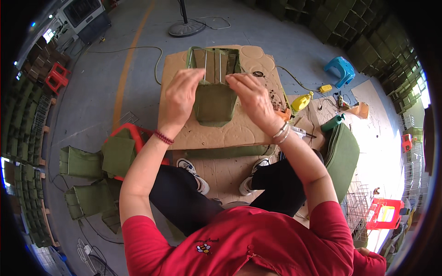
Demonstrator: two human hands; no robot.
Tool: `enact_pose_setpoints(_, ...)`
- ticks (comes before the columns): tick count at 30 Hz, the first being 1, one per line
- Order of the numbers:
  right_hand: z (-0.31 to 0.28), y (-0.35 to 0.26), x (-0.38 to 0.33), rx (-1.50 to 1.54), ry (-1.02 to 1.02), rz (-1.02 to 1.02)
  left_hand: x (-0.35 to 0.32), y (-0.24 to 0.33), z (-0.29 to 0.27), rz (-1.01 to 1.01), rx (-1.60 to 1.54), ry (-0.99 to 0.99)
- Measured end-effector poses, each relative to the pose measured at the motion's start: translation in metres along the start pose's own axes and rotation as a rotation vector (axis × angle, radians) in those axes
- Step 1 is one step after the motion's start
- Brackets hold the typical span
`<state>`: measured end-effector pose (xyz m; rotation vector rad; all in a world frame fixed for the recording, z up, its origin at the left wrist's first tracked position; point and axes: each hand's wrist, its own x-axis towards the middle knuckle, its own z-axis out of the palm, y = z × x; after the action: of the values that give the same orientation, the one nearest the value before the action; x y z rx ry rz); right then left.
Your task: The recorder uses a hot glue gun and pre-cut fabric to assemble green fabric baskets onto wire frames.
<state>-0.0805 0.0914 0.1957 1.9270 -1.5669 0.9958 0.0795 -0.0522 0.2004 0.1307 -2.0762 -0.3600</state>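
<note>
On the cardboard-topped work surface (235,135) lies a green fabric box (214,103) with thin metal wires running across its open far part. My left hand (182,89) is at the box's left edge, fingers pressed together and bent inward over the rim. My right hand (252,95) mirrors it at the right edge, its fingertips closed near the same cross edge. The box lies between my two hands. What exactly the fingertips pinch, fabric or wire, is partly hidden by the hands.
Right of the work surface are a yellow bottle (301,101), an orange tool (283,114), a green bottle (332,122) and stacked green fabric panels (343,152). More green boxes (82,162) lie at left by a red stool (133,133). A fan base (186,28) stands beyond.
</note>
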Motion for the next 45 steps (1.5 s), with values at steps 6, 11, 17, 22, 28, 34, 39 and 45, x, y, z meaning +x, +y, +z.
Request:
enact_pose_setpoints(6, 0.025, -0.013, -0.008, -0.041, 0.013, 0.063, -0.020, 0.003, 0.007, 0.270, 0.176, -0.037)
enact_pose_setpoints(11, 0.032, -0.003, 0.002, -0.034, 0.021, 0.115, -0.008, -0.007, 0.012, 0.133, 0.050, -0.093)
enact_pose_setpoints(17, 0.010, 0.009, 0.032, 0.450, -0.236, 0.500, 0.027, -0.006, -0.001, -0.218, -0.158, -0.381)
enact_pose_setpoints(22, 0.005, 0.030, 0.063, 0.393, -0.551, 0.698, 0.056, -0.005, -0.002, -0.340, -0.118, -0.655)
enact_pose_setpoints(28, 0.009, 0.028, 0.046, 0.440, -0.376, 0.611, 0.032, -0.011, -0.003, -0.102, -0.103, -0.154)
enact_pose_setpoints(34, 0.018, -0.017, -0.007, 0.071, 0.100, 0.083, -0.022, 0.012, -0.014, 0.192, 0.217, 0.056)
enact_pose_setpoints(39, 0.035, -0.013, -0.006, -0.038, 0.044, 0.064, -0.016, 0.003, 0.010, 0.183, 0.212, -0.012)
enact_pose_setpoints(45, 0.035, -0.007, 0.004, -0.028, 0.042, 0.157, -0.001, -0.007, 0.012, 0.118, 0.089, -0.157)
